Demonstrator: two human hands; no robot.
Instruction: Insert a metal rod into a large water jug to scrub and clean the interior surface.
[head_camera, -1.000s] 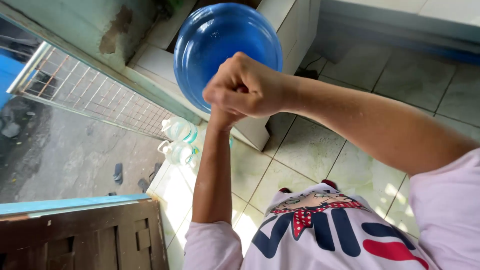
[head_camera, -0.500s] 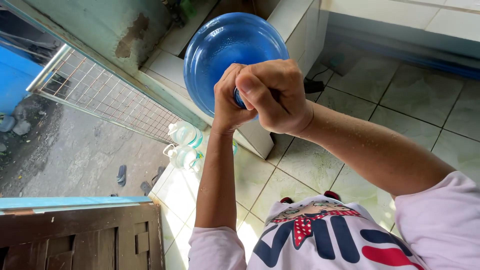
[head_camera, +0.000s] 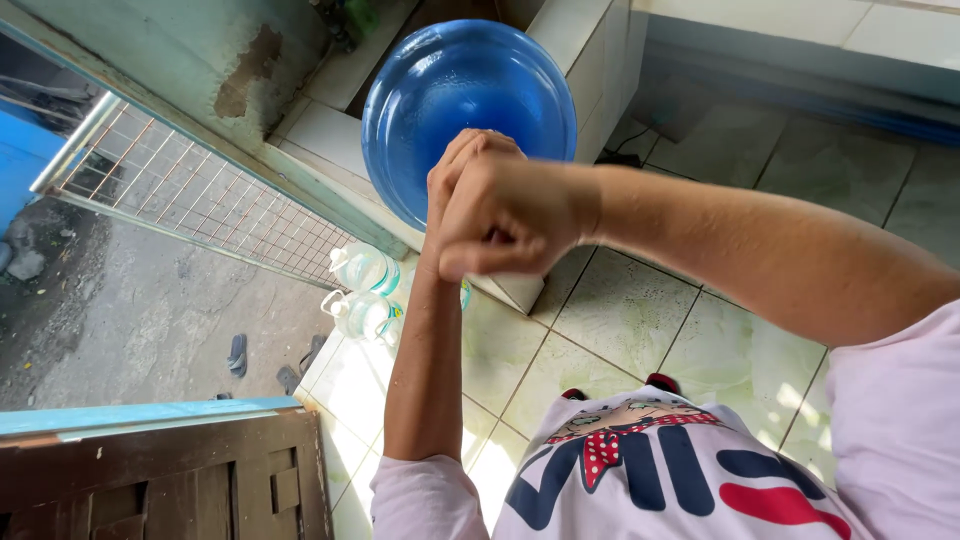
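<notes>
Over green tiled floor (head_camera: 620, 320), beside white step edge: right hand (head_camera: 510, 215) and left hand (head_camera: 450, 185) together, clamped on neck of round translucent blue water jug (head_camera: 450, 90).

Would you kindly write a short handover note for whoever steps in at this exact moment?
Right hand: closed in a fist over the top of the big round blue plastic water jug.
Left hand: fingers wrapped there too, behind the right; what they grip is hidden.
Jug stands upright on the pale green tiled floor, beside a white tiled ledge.
Two small clear bottles stand by the wire gate.
</notes>
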